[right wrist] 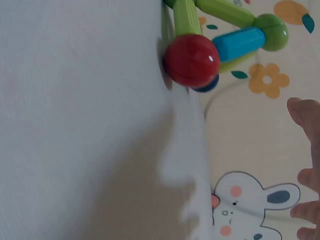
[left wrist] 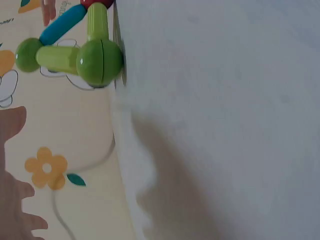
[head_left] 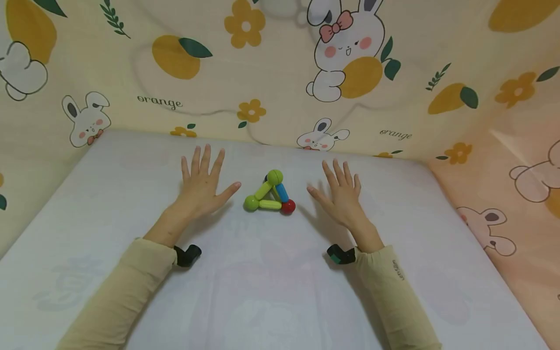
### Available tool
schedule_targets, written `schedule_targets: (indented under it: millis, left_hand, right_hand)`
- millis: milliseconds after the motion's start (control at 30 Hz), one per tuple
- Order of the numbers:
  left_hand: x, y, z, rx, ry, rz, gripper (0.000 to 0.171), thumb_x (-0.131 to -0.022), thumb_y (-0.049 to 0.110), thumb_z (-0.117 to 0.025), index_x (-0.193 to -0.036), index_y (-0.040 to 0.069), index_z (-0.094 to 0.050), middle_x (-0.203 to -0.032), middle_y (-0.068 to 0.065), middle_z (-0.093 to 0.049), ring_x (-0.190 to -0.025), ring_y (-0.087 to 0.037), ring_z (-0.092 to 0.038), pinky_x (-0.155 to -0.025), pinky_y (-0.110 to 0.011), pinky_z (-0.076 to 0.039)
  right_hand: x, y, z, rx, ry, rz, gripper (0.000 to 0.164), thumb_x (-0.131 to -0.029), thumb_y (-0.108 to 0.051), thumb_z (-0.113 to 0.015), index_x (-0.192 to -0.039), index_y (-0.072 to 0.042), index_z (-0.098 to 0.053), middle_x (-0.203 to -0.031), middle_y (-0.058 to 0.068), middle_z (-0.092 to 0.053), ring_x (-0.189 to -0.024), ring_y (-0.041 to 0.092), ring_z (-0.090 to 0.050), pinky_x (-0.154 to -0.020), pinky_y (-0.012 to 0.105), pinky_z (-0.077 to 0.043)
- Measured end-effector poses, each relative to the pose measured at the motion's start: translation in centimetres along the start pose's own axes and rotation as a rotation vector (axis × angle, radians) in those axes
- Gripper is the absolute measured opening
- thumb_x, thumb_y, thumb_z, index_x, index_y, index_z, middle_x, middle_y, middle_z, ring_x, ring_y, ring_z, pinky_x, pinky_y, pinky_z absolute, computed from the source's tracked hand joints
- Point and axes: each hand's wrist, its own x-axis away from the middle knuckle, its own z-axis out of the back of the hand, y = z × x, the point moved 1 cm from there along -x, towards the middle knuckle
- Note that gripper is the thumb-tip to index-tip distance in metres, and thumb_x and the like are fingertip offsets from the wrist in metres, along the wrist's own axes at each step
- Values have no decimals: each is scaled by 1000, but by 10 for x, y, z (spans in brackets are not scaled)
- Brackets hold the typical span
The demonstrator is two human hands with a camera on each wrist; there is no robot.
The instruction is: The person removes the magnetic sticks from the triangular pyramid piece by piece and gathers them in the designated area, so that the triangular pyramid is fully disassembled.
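A small pyramid of toy balls and rods (head_left: 270, 204) stands on the white surface between the two hands. Green balls sit at its top and left corner, a red ball (right wrist: 192, 61) at its right corner, and a dark blue ball shows partly behind. Its rods are light green, with one blue rod (left wrist: 63, 24). My left hand (head_left: 202, 188) is spread flat-fingered to the left of the pyramid, its thumb apart from it. My right hand (head_left: 341, 197) is spread likewise on the right, also apart from the pyramid. Neither hand holds anything.
The white tabletop (head_left: 262, 301) reaches back to a cream cloth (head_left: 280, 73) printed with rabbits, oranges and flowers. A side cloth (head_left: 494, 170) of the same kind rises at the right. Black wrist cameras protrude by both sleeves (head_left: 127, 287).
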Motion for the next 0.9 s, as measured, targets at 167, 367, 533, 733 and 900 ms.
schedule_targets:
  millis: [167,367,533,733,900]
  left_hand:
    - [-3,12,-3,68,78,-75,86,-93,53,-51,-152,2,-17,-157,-27,-7,-146,-42,9,-112,-62,12]
    - [-6,26,-5,160,151,-149,78,-91,45,-58,-146,-2,-30,-154,-26,-19,-146,-42,-2,-114,-61,6]
    - [-9,33,-9,222,184,-187,70,-91,40,-61,-142,-1,-36,-151,-24,-27,-145,-41,-10,-115,-60,1]
    - [-14,41,-15,289,212,-234,66,-89,35,-65,-139,0,-41,-146,-23,-34,-142,-39,-21,-115,-60,-6]
    - [-16,47,-19,313,229,-272,65,-87,33,-68,-136,-1,-44,-142,-22,-39,-137,-37,-30,-114,-58,-15]
  right_hand:
    - [0,-6,-8,-93,17,51,76,-93,-52,-52,-153,-14,-23,-158,18,-19,-147,37,-5,-111,63,-1]
    - [-2,-18,-14,-211,17,91,74,-92,-47,-58,-151,-13,-29,-156,16,-26,-146,34,-15,-111,59,-10]
    - [-3,-25,-19,-257,8,113,72,-91,-41,-62,-149,-11,-32,-154,14,-32,-143,33,-24,-111,57,-15]
    - [-2,-31,-22,-305,13,168,70,-88,-30,-69,-146,-8,-38,-149,12,-41,-139,29,-34,-110,58,-22]
    - [-3,-34,-25,-333,-12,177,72,-86,-34,-71,-144,-7,-40,-146,12,-45,-136,28,-39,-111,53,-28]
